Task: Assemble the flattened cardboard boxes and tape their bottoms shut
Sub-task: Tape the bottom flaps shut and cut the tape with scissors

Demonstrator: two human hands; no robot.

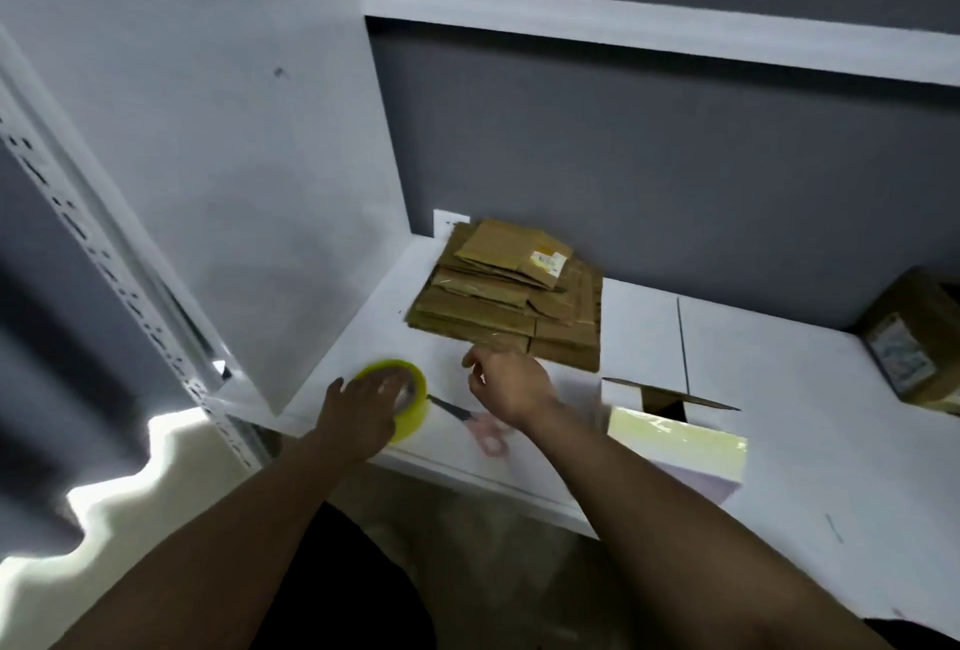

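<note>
The left hand [366, 402] lies palm-down on the roll of yellow-green tape [402, 397], its fingers straight and slightly spread across the top of the ring. The roll lies flat near the front edge of the white shelf [779, 415], its hole facing up. The right hand [511, 382] hovers just beside it, fingers loosely curled and holding nothing — whether the fingertips touch the shelf cannot be told, as the hand is blurred.

Between the two hands lie scissors [470, 418] with pink handles; their long axis runs diagonally, dark blades pointing back-left toward the roll, handles toward the front edge.

Just behind the right hand sits the stack of flattened cardboard boxes [509, 296], lying flat — it reaches back toward the dark rear wall, and the top piece bears a small label. To the right stands an open white box [675, 434], and farther right a brown carton [911, 332] at the frame edge.
</note>
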